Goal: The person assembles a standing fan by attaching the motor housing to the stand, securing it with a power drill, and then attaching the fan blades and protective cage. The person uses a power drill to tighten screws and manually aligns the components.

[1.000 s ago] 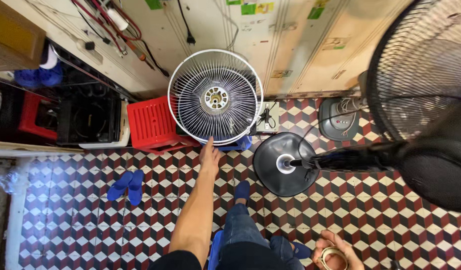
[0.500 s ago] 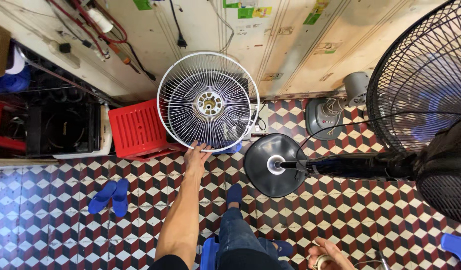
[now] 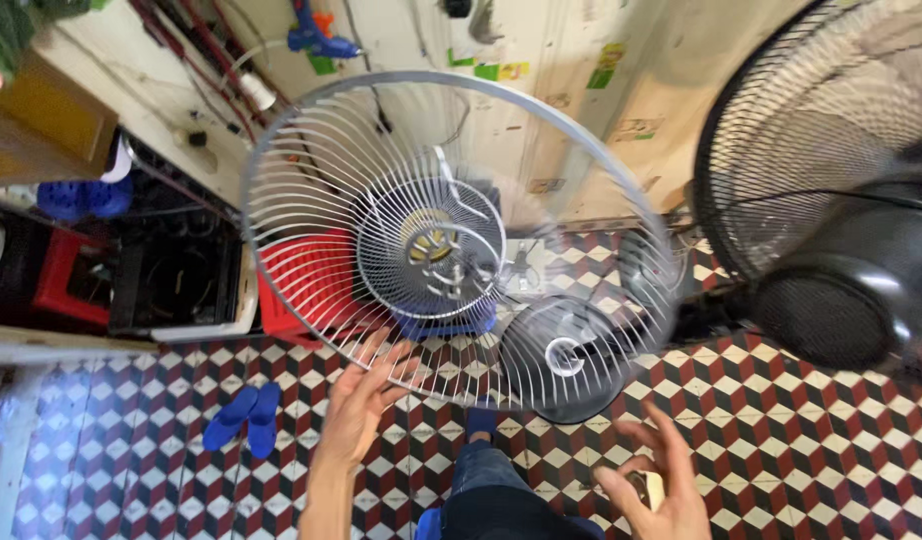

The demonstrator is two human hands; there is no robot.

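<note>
From your head camera, you now have the white wire fan guard [image 3: 451, 240] lifted off the floor and tipped up toward your face, where half a second ago it stood low against the wall by the red crate [image 3: 306, 280]; it fills the middle of the view and is blurred along its right rim, so it is moving. Your left hand [image 3: 366, 400] grips the guard's lower edge, fingers curled through the outer wires, and it alone carries the weight. Your right hand [image 3: 656, 485] has come up from the bottom corner, fingers spread and loose, just under the guard's lower right rim but apart from it; something small and pale sits in its palm, too blurred to name. Through the wires you can see the round black fan base [image 3: 566, 360] on the checkered tile floor [image 3: 131, 480], with the black fan head [image 3: 851, 280] and its dark grille close on your right. A pair of blue slippers [image 3: 246, 415] lies on the tiles to your left. With the guard raised and held one-handed, its grip looks light.
</note>
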